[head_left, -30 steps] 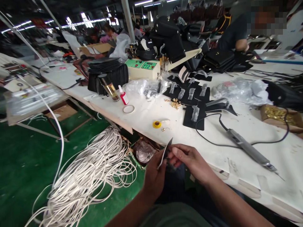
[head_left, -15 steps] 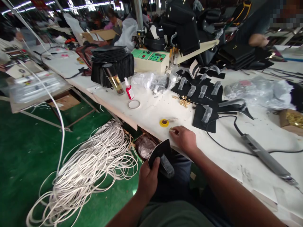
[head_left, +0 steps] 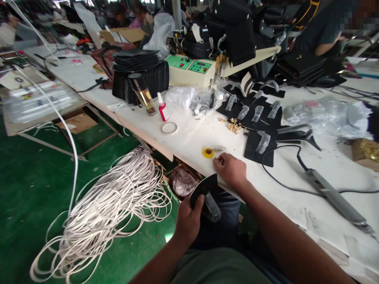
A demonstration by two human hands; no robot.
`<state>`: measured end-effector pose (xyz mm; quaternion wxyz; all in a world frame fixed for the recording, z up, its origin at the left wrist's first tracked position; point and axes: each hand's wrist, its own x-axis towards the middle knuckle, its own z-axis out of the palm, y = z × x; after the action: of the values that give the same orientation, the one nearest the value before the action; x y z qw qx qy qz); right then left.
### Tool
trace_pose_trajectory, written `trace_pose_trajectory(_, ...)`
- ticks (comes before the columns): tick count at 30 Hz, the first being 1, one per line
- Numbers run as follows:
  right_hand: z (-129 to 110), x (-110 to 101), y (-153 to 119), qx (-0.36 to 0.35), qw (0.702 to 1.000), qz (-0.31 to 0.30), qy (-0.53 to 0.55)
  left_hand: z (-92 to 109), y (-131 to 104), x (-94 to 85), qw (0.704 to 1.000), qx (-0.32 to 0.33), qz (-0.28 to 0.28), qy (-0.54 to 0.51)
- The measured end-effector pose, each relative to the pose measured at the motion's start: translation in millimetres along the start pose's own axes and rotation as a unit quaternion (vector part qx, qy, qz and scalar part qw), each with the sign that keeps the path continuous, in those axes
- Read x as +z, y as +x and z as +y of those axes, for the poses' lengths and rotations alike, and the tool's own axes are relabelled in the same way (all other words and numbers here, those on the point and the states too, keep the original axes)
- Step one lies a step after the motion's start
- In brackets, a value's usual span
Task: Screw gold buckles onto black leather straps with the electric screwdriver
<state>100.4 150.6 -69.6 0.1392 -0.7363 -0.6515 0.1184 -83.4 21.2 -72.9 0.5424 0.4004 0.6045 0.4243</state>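
Left hand (head_left: pixel 188 219) grasping a black piece (head_left: pixel 207 189) off the table's (head_left: pixel 189 138) edge, right hand (head_left: pixel 231 170) with fingertips pinched just beside the yellow dish (head_left: pixel 208 153), anything between them too small to tell, gold fittings (head_left: pixel 233 126) beyond the dish, red bottle (head_left: pixel 163 111) left of them.

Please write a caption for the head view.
Left hand holding a black piece, right hand beside a round yellow container.
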Motion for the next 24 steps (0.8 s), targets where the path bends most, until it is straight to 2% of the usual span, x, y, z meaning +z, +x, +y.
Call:
trace_pose_trajectory(7, 11.8, 5.7, -3.5, -0.070, 0.997, 0.037, 0.008, 4.3, 0.2, -1.4, 1.000, 0.002, 0.009, 0.005)
trace_pose_trajectory(12, 19.4, 3.6, -2.9, -0.056, 0.986, 0.062, 0.144, 7.9, 0.5, -2.4, 1.000, 0.007, 0.019, 0.002)
trace_pose_trajectory(14, 21.3, -5.8, -9.7, -0.030, 0.965, 0.042, 0.257, 10.5, 0.8, -2.2, 1.000, 0.013, 0.020, -0.008)
trace_pose_trajectory(18, 21.7, -34.3, -42.7, 0.040, 0.879, -0.023, 0.474, 17.9, 1.1, 2.0, 0.999, 0.033, 0.023, -0.011)
trace_pose_trajectory(21, 17.5, -50.5, -75.0, 0.059, 0.841, -0.021, 0.537, 24.7, -1.2, 9.9, 0.999, 0.043, 0.013, -0.019)
trace_pose_trajectory(24, 13.1, -54.9, -101.8, 0.058, 0.816, -0.011, 0.576, 31.3, -7.1, 20.9, 0.999, 0.049, 0.004, -0.010)
